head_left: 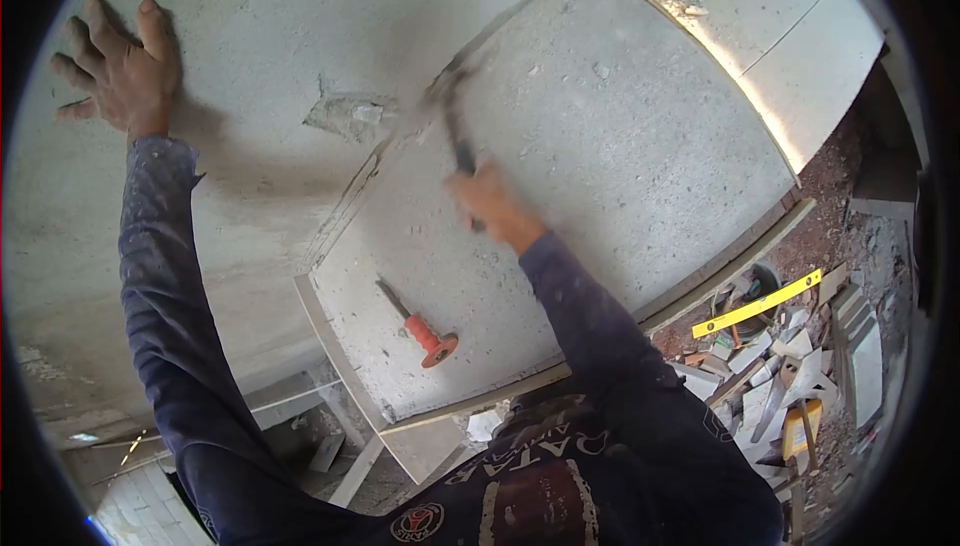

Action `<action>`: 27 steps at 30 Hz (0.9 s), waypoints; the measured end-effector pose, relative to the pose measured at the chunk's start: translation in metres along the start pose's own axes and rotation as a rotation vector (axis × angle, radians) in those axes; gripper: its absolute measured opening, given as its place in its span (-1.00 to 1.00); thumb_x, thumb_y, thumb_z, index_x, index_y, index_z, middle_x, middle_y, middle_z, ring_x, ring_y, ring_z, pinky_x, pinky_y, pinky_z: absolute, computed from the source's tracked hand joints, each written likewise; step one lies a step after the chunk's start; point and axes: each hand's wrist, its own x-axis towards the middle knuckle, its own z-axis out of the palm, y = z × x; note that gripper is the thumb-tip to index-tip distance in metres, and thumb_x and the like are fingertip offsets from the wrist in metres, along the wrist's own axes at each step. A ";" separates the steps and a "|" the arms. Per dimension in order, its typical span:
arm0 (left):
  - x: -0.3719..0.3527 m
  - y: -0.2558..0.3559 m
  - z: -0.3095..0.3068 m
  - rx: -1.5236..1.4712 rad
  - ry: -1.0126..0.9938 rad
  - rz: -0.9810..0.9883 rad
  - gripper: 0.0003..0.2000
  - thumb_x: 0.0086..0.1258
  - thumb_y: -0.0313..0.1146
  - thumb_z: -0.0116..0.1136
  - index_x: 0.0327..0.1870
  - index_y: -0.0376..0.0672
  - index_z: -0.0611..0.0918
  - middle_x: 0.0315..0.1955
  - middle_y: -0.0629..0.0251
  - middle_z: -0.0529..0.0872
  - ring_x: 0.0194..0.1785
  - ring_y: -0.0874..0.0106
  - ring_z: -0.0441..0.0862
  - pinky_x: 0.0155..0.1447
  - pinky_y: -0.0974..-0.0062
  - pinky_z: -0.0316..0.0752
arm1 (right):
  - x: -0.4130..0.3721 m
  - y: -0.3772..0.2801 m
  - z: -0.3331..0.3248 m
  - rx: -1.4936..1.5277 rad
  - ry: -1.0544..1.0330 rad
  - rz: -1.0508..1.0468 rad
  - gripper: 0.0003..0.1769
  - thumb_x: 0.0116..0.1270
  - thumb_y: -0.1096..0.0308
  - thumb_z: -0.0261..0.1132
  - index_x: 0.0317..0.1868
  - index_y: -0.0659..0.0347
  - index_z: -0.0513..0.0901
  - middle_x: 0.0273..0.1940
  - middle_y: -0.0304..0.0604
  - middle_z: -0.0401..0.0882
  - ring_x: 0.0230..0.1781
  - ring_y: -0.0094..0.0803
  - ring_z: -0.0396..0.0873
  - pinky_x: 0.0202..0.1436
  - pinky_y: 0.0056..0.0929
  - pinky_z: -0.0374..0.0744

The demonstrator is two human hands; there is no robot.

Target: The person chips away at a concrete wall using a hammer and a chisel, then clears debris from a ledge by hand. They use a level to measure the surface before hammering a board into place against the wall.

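My left hand (130, 71) is spread flat against the grey plastered wall (260, 26), fingers apart and holding nothing. My right hand (490, 208) grips the dark handle of a hammer (457, 126), which is smeared by motion. Its head overlaps the seam between the wall and the rough concrete slab (600, 156). Left of the hammer head, a chipped hollow (350, 116) shows in the wall. A chisel (418, 328) with a red grip and a round hand guard lies on the slab, apart from both hands.
A wooden edge strip (730, 266) borders the slab. To the lower right, a yellow spirit level (757, 304) rests across a dark bucket (765, 286), beside broken tile pieces (770, 371) and a yellow-handled tool (800, 431). Pale tiles (800, 36) lie beyond the slab at upper right.
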 end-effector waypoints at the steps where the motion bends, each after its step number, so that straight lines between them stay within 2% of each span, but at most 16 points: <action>1: 0.002 0.001 0.002 -0.006 0.014 0.010 -0.21 0.39 0.46 -0.30 0.55 0.21 0.22 0.57 0.21 0.13 0.64 -0.07 -0.26 0.39 -0.59 -0.56 | -0.013 0.010 0.000 0.005 -0.094 -0.033 -0.63 0.40 0.27 0.26 -0.03 0.45 0.46 -0.51 -0.24 0.44 -0.63 -0.47 0.46 -0.64 -0.37 0.46; 2: -0.001 0.000 0.001 -0.005 0.014 0.021 -0.21 0.39 0.46 -0.30 0.55 0.23 0.22 0.57 0.21 0.13 0.64 -0.07 -0.25 0.39 -0.59 -0.55 | -0.025 0.014 -0.001 0.006 -0.198 -0.050 -0.58 0.38 0.24 0.28 -0.05 0.51 0.47 -0.51 -0.21 0.49 -0.63 -0.45 0.50 -0.65 -0.31 0.47; 4: -0.006 0.001 0.003 -0.002 0.007 0.016 -0.21 0.39 0.47 -0.30 0.55 0.23 0.22 0.57 0.20 0.13 0.64 -0.05 -0.22 0.40 -0.59 -0.52 | -0.044 0.003 -0.016 -0.005 0.032 -0.188 -0.57 0.47 0.07 0.23 -0.23 0.36 0.45 -0.58 -0.29 0.43 -0.73 -0.51 0.43 -0.70 -0.39 0.46; 6: -0.004 -0.005 0.004 0.016 0.007 0.014 -0.21 0.39 0.47 -0.29 0.56 0.24 0.22 0.57 0.19 0.13 0.64 -0.03 -0.20 0.40 -0.59 -0.49 | -0.077 -0.055 -0.045 0.118 0.275 -0.311 -0.58 0.52 -0.05 0.18 -0.30 0.11 0.39 -0.60 -0.40 0.32 -0.72 -0.62 0.33 -0.74 -0.49 0.35; 8: -0.004 -0.009 0.009 0.026 0.042 0.033 -0.19 0.38 0.50 -0.30 0.55 0.25 0.23 0.56 0.21 0.16 0.63 -0.03 -0.14 0.40 -0.59 -0.48 | -0.067 -0.085 -0.076 0.260 0.447 -0.794 -0.57 0.55 -0.08 0.11 -0.32 0.07 0.36 -0.62 -0.37 0.32 -0.73 -0.59 0.34 -0.74 -0.48 0.38; 9: -0.004 -0.007 0.010 0.033 0.048 0.024 -0.19 0.38 0.50 -0.30 0.55 0.25 0.23 0.56 0.21 0.16 0.63 -0.03 -0.14 0.40 -0.59 -0.48 | -0.052 -0.098 -0.077 0.251 0.441 -0.802 -0.57 0.55 -0.08 0.11 -0.32 0.07 0.36 -0.62 -0.37 0.32 -0.73 -0.59 0.34 -0.74 -0.48 0.38; 11: -0.001 0.003 0.006 -0.012 0.074 -0.005 -0.19 0.37 0.51 -0.29 0.55 0.27 0.24 0.55 0.24 0.20 0.63 -0.01 -0.11 0.40 -0.58 -0.47 | -0.023 -0.112 -0.072 0.583 0.702 -1.006 -0.58 0.56 -0.08 0.09 -0.23 0.13 0.38 -0.59 -0.31 0.37 -0.72 -0.56 0.36 -0.71 -0.47 0.41; 13: 0.000 0.003 0.005 -0.007 0.077 -0.016 -0.20 0.37 0.51 -0.27 0.55 0.28 0.24 0.55 0.25 0.21 0.63 0.00 -0.10 0.40 -0.58 -0.47 | 0.054 -0.049 -0.047 0.039 1.043 -0.886 -0.60 0.56 -0.02 0.11 -0.13 0.20 0.39 -0.56 -0.30 0.39 -0.71 -0.54 0.37 -0.70 -0.48 0.42; 15: 0.000 0.004 0.003 -0.017 0.085 -0.040 -0.20 0.36 0.50 -0.26 0.55 0.29 0.25 0.55 0.25 0.21 0.63 0.01 -0.09 0.40 -0.58 -0.47 | 0.010 -0.037 -0.036 0.191 0.134 -0.091 -0.41 0.56 0.01 0.12 0.23 0.42 0.29 -0.50 -0.26 0.39 -0.62 -0.56 0.41 -0.62 -0.48 0.49; 18: -0.002 0.002 0.004 -0.006 0.093 -0.020 -0.21 0.36 0.51 -0.27 0.54 0.29 0.27 0.54 0.25 0.22 0.63 0.02 -0.08 0.41 -0.57 -0.47 | -0.034 -0.047 -0.040 0.137 0.277 -0.096 -0.51 0.54 0.01 0.15 0.09 0.34 0.36 -0.54 -0.33 0.36 -0.67 -0.57 0.38 -0.68 -0.50 0.45; 20: -0.001 0.002 0.007 -0.007 0.098 -0.030 -0.19 0.35 0.53 -0.30 0.54 0.29 0.28 0.54 0.24 0.22 0.63 0.02 -0.07 0.41 -0.56 -0.47 | -0.047 -0.065 -0.073 0.203 0.299 -0.370 -0.58 0.54 -0.01 0.13 -0.09 0.26 0.38 -0.59 -0.35 0.36 -0.71 -0.58 0.37 -0.76 -0.50 0.41; 22: -0.001 0.004 0.008 -0.014 0.095 -0.041 -0.18 0.34 0.54 -0.31 0.54 0.28 0.28 0.54 0.20 0.22 0.62 0.02 -0.06 0.41 -0.56 -0.45 | -0.041 -0.096 -0.098 0.323 0.498 -0.653 -0.57 0.55 -0.07 0.09 -0.25 0.13 0.33 -0.65 -0.40 0.33 -0.79 -0.62 0.31 -0.86 -0.52 0.31; 24: -0.002 0.000 0.007 -0.008 0.103 -0.053 -0.16 0.32 0.55 -0.32 0.54 0.28 0.28 0.54 0.17 0.23 0.62 0.02 -0.04 0.41 -0.56 -0.44 | -0.008 -0.113 -0.101 0.374 0.608 -0.732 -0.60 0.56 -0.06 0.08 -0.23 0.12 0.40 -0.60 -0.37 0.40 -0.76 -0.59 0.35 -0.79 -0.50 0.36; 25: -0.003 -0.003 0.009 0.107 0.122 -0.019 -0.21 0.33 0.42 -0.25 0.54 0.23 0.28 0.55 0.20 0.20 0.63 0.06 -0.07 0.45 -0.49 -0.44 | 0.004 -0.113 -0.102 0.435 0.720 -0.808 -0.62 0.57 -0.04 0.06 -0.22 0.11 0.46 -0.55 -0.34 0.47 -0.73 -0.56 0.38 -0.71 -0.49 0.42; 26: -0.003 -0.007 0.011 0.225 0.144 0.013 -0.26 0.35 0.29 -0.18 0.54 0.18 0.28 0.56 0.23 0.18 0.64 0.10 -0.09 0.49 -0.42 -0.43 | 0.017 -0.106 -0.085 0.427 0.709 -0.820 -0.62 0.57 -0.04 0.06 -0.22 0.11 0.46 -0.55 -0.34 0.47 -0.73 -0.56 0.38 -0.71 -0.49 0.42; 27: -0.003 -0.007 0.013 0.335 0.160 0.045 -0.29 0.36 0.16 -0.12 0.54 0.13 0.27 0.57 0.26 0.15 0.65 0.14 -0.12 0.53 -0.35 -0.43 | 0.036 -0.088 -0.054 0.096 0.651 -0.265 -0.58 0.56 -0.05 0.07 -0.09 0.19 0.50 -0.51 -0.31 0.49 -0.68 -0.53 0.42 -0.67 -0.51 0.44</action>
